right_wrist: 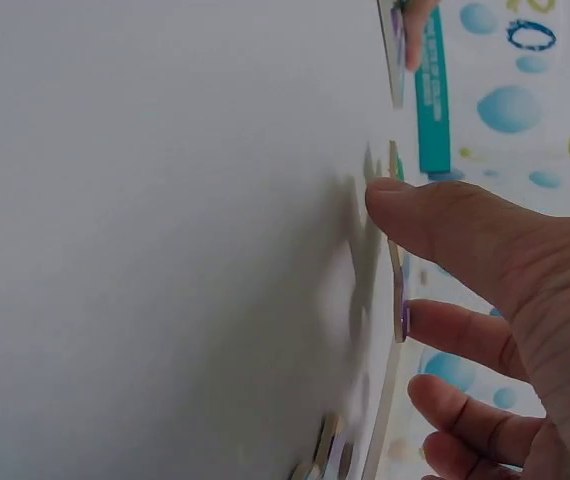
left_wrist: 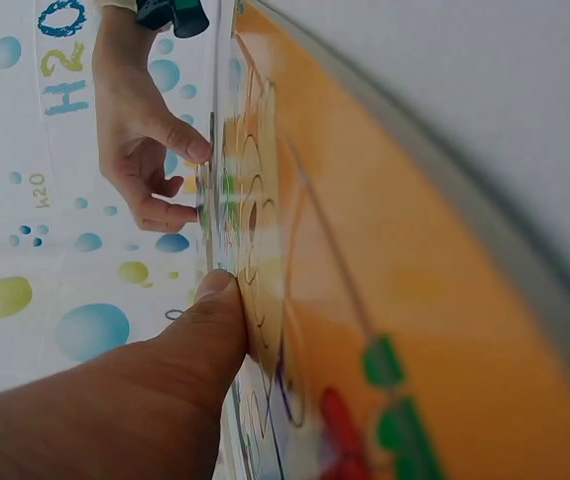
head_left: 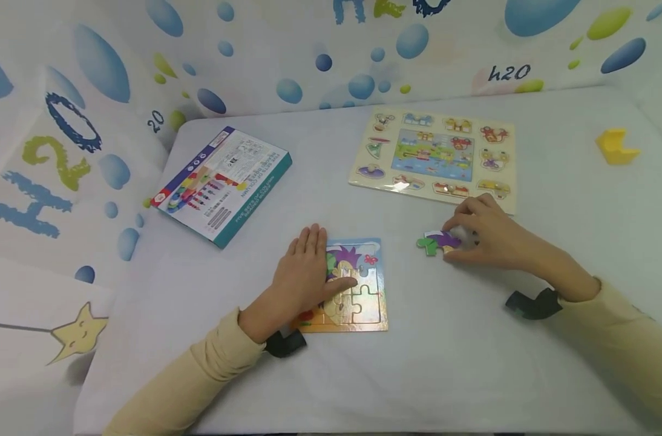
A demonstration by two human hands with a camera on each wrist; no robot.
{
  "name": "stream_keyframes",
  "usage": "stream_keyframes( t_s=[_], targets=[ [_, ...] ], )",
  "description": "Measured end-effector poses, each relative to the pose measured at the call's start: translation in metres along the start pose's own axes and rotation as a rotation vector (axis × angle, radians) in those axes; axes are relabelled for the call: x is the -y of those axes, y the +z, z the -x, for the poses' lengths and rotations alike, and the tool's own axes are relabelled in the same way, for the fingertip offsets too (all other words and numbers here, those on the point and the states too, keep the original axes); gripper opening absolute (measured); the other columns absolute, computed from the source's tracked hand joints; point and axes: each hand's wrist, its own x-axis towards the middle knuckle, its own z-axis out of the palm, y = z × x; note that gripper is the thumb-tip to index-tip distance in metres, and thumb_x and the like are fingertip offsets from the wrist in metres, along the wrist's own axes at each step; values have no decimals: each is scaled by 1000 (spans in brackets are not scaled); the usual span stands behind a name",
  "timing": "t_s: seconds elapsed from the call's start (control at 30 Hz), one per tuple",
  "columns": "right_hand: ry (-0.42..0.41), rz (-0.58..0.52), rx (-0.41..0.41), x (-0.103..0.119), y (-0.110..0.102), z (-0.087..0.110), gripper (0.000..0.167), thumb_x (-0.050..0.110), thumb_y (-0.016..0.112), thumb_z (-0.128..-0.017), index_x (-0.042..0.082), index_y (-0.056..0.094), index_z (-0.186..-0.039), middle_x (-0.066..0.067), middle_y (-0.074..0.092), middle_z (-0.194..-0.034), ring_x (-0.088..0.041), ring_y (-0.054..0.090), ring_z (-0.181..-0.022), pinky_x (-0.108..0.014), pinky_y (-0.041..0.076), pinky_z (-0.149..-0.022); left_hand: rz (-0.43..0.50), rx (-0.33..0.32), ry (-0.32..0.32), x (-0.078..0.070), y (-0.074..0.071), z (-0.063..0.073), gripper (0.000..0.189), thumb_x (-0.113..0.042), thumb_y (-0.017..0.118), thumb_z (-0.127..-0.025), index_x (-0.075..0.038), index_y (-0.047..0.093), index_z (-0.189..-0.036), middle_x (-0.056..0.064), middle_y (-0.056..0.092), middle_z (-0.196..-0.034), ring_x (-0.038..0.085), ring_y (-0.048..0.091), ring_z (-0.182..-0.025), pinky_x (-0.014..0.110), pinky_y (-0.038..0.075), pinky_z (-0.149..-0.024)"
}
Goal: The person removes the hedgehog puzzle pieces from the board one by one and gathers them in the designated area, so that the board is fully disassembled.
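My left hand (head_left: 306, 272) rests with straight fingers on the left part of a small square jigsaw puzzle (head_left: 370, 309), its thumb lying across the picture. Green leaves and purple hair show at the puzzle's top; its orange lower edge is close up in the left wrist view. To the right, my right hand (head_left: 491, 236) pinches a green and purple jigsaw piece (head_left: 448, 240) between thumb and finger. In the right wrist view this thin piece (right_wrist: 398, 290) stands edge-on above its shadow on the cloth. It cannot be told whether it is one piece or several joined.
Behind the right hand lies a wooden peg puzzle board (head_left: 363, 172) with vehicle and toy shapes. A teal-edged box (head_left: 222, 181) is at the back left. At the far right sits a yellow block (head_left: 615, 147). Small loose pieces (right_wrist: 325, 450) lie low in the right wrist view.
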Motion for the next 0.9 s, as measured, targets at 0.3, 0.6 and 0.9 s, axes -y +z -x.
stream_keyframes(
  t_s=[0.3,0.6,0.9],
  targets=[
    [-15,-16,-27,-12,2,4,37,30,87,-71,15,73,-101,-6,55,-104,-28,38,-107,-39,35,-79,-14,1,-4,0,-1,1,107,-74,46,-87,7,18,-152,26,18,-159,39,17,-148,47,22,-119],
    [55,-23,29,-15,-1,5,41,37,85,-73,14,73,-105,-8,55,-108,-30,38,-107,-44,32,-82,-4,-14,6,0,-1,0,108,-73,48,-87,8,18,-152,26,19,-159,40,18,-148,48,23,-119],
    [71,-21,36,-18,0,5,43,39,85,-73,15,74,-107,-8,56,-108,-29,39,-105,-47,31,-83,-6,-23,10,-1,-1,1,107,-72,49,-87,8,20,-151,27,21,-158,40,20,-147,49,24,-118]
  ],
)
